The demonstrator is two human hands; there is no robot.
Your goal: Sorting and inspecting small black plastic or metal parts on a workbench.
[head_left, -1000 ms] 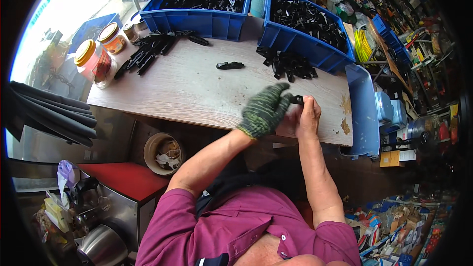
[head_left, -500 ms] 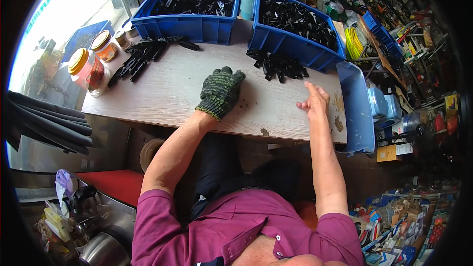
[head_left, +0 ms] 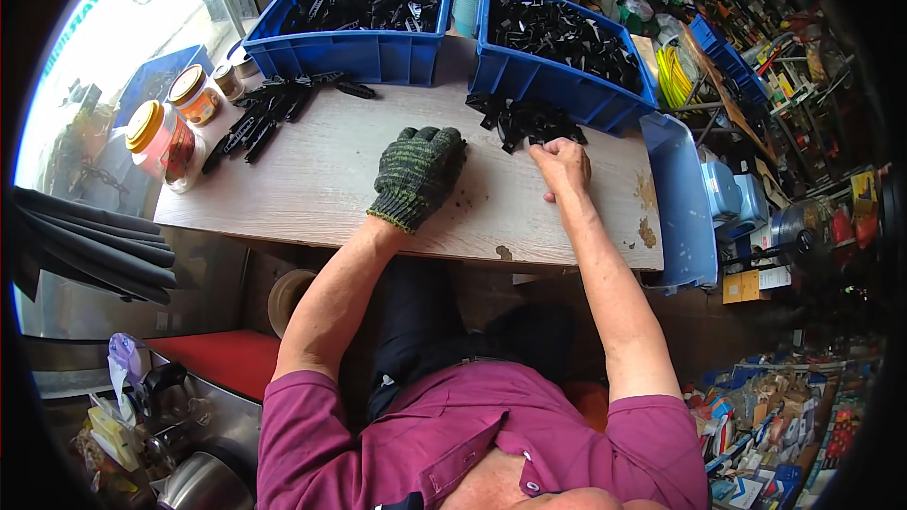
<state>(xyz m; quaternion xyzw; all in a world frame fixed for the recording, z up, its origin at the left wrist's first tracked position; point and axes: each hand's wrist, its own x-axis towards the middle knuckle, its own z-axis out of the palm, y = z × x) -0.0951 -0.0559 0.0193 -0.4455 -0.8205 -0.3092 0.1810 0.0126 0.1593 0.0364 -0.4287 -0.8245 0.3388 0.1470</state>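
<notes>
Right hand [head_left: 562, 168] is bare, leading fingertips at the near edge of the right pile [head_left: 515, 118]. Can't tell whether a piece is clamped between them. Skin rather than glove on this side probably gives better feel for small, tangled pieces.

Left hand [head_left: 416, 175] wears a dark green knit glove, back up, fingers curled in, on or just above the table [head_left: 331, 170]. Underside hidden, so no call on whether it grips anything. Hands are apart from each other.

Layout looks reach-driven. Right pile lies just in front of the right blue bin [head_left: 567, 99], likely so pieces come off a flat top instead of over a rim. Same idea on the other side: left pile [head_left: 269, 99] near the left blue bin [head_left: 331, 61], one loose part [head_left: 355, 90] just off its right end. Bins sit toward the far edge, presumably leaving the near side for forearms. The yellow-lidded jar [head_left: 165, 144] stands at the left end, out of the way of both arms.

Looks: right pile is short black pieces, slightly glossy, plastic by the look, heaped at odd angles and overlapping. Left pile is longer, narrow black parts, many lying roughly parallel. Both bins hold more black pieces; single shapes in there blur together
</notes>
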